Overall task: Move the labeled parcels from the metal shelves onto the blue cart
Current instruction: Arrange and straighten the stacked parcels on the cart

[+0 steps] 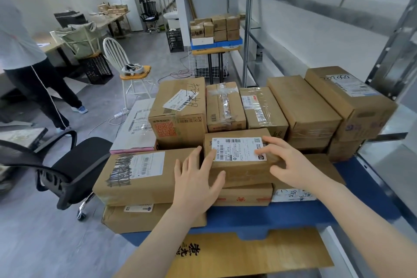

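On the blue cart [255,218], seen from the head camera, lots of brown boxes sit close together. A small parcel [242,172] with a white label lies on top of other boxes near the front. The left hand [198,179] touches the parcel's left end, its fingers spread wide and flat. The right hand [291,165] rests on the label's right side, fingers wide too (its thumb touches the front face). The metal shelves [316,1] stand just beside the cart, on the right.
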{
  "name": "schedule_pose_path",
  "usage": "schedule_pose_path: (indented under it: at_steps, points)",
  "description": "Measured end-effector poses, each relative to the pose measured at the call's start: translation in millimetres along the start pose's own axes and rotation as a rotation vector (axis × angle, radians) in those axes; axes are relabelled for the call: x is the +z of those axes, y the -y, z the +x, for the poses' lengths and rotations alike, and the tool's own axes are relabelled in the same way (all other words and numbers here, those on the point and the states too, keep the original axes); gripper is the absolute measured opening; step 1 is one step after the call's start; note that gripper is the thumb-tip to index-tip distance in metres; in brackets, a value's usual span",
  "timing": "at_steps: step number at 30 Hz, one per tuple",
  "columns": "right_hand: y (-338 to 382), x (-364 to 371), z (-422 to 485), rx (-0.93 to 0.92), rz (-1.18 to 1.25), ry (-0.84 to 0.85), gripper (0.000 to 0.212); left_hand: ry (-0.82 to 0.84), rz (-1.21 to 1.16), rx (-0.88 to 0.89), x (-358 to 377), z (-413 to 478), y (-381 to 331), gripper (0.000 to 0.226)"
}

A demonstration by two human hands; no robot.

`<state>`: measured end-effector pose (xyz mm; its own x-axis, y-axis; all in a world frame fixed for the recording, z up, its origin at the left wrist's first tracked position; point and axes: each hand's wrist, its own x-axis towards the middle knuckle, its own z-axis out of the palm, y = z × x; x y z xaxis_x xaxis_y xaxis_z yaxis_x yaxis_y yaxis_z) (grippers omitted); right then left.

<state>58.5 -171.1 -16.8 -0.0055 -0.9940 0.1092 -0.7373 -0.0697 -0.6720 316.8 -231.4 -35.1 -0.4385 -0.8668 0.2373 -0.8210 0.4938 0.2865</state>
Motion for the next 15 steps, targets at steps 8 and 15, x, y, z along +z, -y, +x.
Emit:
schedule_pose_path:
  at_steps: [8, 15]
  points:
    - [-3, 20, -17, -0.009, 0.069, -0.099, 0.051, 0.004, -0.09, -0.012, -5, 3, 4, 0.056]
    - [3, 29, -19, -0.024, 0.074, -0.128, 0.052, 0.081, 0.024, -0.087, -1, 3, 4, 0.062]
